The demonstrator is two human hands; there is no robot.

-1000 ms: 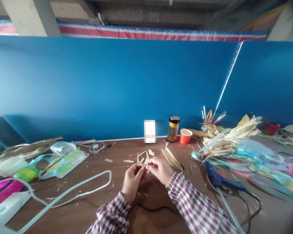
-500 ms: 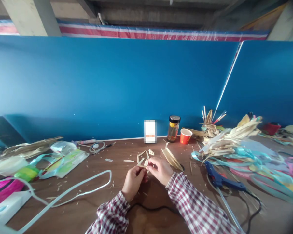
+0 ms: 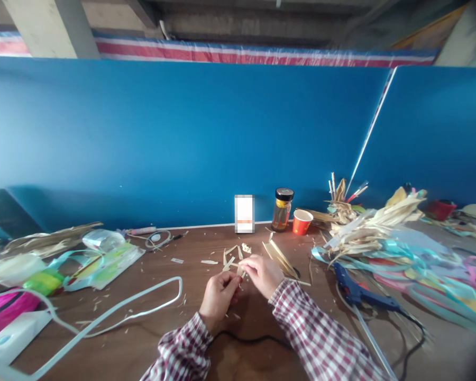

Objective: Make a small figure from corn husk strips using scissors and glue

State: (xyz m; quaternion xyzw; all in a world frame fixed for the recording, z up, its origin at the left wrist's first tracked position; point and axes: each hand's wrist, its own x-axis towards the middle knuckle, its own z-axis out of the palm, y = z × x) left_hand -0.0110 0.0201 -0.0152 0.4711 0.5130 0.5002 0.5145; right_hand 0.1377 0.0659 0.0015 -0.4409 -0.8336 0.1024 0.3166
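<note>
My left hand (image 3: 219, 297) is closed, its thumb and fingertips pinching a small pale strip of dried husk (image 3: 239, 270). My right hand (image 3: 262, 274) meets it from the right, with thumb and forefinger pinched on the upper part of the same strip. The strip is small and partly covered by my fingers. Just beyond my fingertips lie several loose husk scraps (image 3: 229, 263) and a crumpled pale bit (image 3: 246, 247). A larger folded piece of dried husk (image 3: 280, 256) rests behind my right hand.
A dark-lidded jar (image 3: 282, 210) and a red paper cup (image 3: 302, 223) stand at the back. To the right are a blue glue gun (image 3: 363, 292), a husk pile (image 3: 381, 222) and ribbons. A white tube frame (image 3: 130, 301) and plastic packets (image 3: 115, 262) lie left.
The pale strip between my fingers has turned from lying sideways to more upright. A thin pale sliver now shows to the right of my right wrist. My hands have shifted only slightly.
</note>
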